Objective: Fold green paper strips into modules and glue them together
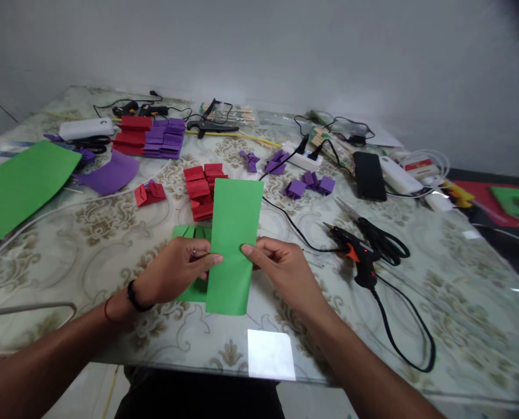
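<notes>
A flat green paper strip (234, 233) is held upright between my two hands, above the near part of the table. My left hand (185, 262) pinches its left edge, thumb in front and fingers behind. On the right edge, my right hand (279, 262) pinches it the same way. Behind the strip and my left hand lies folded green paper (192, 231), partly hidden. Just beyond are folded red paper pieces (198, 189), and a smaller red folded piece (150, 193) sits to their left.
A glue gun (359, 253) with a looping cord and black-handled scissors (381, 240) lie at right. Behind are purple folded pieces (314, 183), a power strip (303, 156) and a phone (370, 176). A large green sheet (24, 186) lies left; a cable crosses the tabletop (198, 343).
</notes>
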### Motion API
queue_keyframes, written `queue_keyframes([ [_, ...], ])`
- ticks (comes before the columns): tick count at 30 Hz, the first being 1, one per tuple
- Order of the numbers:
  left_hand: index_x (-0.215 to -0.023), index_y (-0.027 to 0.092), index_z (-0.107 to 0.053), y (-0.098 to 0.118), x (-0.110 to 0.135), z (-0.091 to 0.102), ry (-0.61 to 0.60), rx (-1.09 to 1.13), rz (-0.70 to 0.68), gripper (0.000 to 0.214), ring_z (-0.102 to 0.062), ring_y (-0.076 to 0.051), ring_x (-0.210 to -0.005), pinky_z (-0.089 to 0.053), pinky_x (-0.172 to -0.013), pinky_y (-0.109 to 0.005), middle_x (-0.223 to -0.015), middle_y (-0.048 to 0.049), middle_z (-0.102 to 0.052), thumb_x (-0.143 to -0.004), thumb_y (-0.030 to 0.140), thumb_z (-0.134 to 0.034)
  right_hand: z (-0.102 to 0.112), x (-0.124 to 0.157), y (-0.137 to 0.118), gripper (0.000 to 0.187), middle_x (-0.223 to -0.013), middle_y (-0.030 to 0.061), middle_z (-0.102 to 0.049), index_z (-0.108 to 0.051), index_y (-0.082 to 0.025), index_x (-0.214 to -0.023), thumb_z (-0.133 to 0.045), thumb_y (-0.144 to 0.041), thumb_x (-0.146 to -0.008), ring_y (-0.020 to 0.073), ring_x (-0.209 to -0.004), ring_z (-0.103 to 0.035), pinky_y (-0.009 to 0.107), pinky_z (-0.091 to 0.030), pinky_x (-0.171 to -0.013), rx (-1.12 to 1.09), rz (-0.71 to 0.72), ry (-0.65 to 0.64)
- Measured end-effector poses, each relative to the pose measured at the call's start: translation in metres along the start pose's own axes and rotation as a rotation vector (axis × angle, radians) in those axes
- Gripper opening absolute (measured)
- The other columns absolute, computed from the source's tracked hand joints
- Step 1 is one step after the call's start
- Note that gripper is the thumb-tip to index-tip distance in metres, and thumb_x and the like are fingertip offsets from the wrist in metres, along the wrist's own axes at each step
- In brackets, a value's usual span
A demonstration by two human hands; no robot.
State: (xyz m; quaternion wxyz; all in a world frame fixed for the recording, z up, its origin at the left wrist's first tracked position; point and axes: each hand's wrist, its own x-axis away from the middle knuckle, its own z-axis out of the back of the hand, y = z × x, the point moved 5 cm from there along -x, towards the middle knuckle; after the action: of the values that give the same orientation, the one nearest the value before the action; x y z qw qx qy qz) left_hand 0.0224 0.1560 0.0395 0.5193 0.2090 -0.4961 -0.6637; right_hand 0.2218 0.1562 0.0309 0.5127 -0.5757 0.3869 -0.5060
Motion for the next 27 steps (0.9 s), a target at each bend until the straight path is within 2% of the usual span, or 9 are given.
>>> queue_keyframes([
  [3, -0.066, 0.022, -0.045, -0.0014, -0.0003, 0.0027, 0.033, 0.021, -0.004, 0.044, -0.061, -0.016, -0.059, -0.042, -0.055, -0.026, -0.060, 0.0054, -0.045, -0.093, 0.053, -0.058, -0.0027, -0.0001, 0.0016, 0.043, -0.070, 0.0007, -0.068, -0.074, -0.020, -0.075, -0.079, -0.061, -0.086, 0.0152, -0.064, -0.058, 0.028, -0.047, -0.061, 0.002, -0.016, -0.067],
  [8, -0.068, 0.021, -0.050, -0.0046, -0.0016, 0.0044, 0.055, 0.067, -0.006, 0.042, -0.066, -0.017, -0.064, -0.051, -0.060, -0.027, -0.062, 0.0043, -0.049, -0.094, 0.053, -0.061, -0.0011, -0.0006, 0.0064, 0.044, -0.065, -0.0002, -0.064, -0.073, -0.019, -0.071, -0.078, -0.060, -0.086, 0.0139, -0.059, -0.052, 0.028, -0.039, -0.056, 0.093, -0.025, -0.053],
  [18, -0.064, 0.023, -0.038, -0.0003, -0.0014, -0.0027, -0.053, 0.111, 0.023, 0.045, -0.061, -0.014, -0.057, -0.044, -0.054, -0.024, -0.061, 0.0073, -0.039, -0.088, 0.048, -0.066, 0.0038, -0.0036, 0.0040, 0.044, -0.064, 0.0000, -0.068, -0.072, -0.021, -0.069, -0.084, -0.062, -0.081, 0.0161, -0.060, -0.060, 0.030, -0.051, -0.060, 0.022, 0.005, 0.026],
  [24, -0.064, 0.023, -0.039, -0.0019, -0.0024, 0.0019, 0.003, 0.105, 0.025, 0.045, -0.064, -0.015, -0.059, -0.046, -0.055, -0.024, -0.061, 0.0066, -0.040, -0.090, 0.050, -0.065, 0.0014, -0.0019, 0.0099, 0.042, -0.078, 0.0032, -0.077, -0.079, -0.021, -0.083, -0.081, -0.063, -0.086, 0.0181, -0.068, -0.067, 0.031, -0.054, -0.066, 0.019, -0.050, -0.080],
  [27, -0.065, 0.022, -0.042, -0.0028, -0.0029, 0.0029, -0.003, 0.089, 0.022, 0.044, -0.065, -0.016, -0.060, -0.047, -0.056, -0.026, -0.062, 0.0062, -0.042, -0.091, 0.050, -0.064, 0.0018, -0.0008, 0.0099, 0.042, -0.075, 0.0029, -0.076, -0.078, -0.020, -0.080, -0.082, -0.062, -0.085, 0.0170, -0.066, -0.065, 0.029, -0.050, -0.063, 0.040, -0.058, -0.077],
])
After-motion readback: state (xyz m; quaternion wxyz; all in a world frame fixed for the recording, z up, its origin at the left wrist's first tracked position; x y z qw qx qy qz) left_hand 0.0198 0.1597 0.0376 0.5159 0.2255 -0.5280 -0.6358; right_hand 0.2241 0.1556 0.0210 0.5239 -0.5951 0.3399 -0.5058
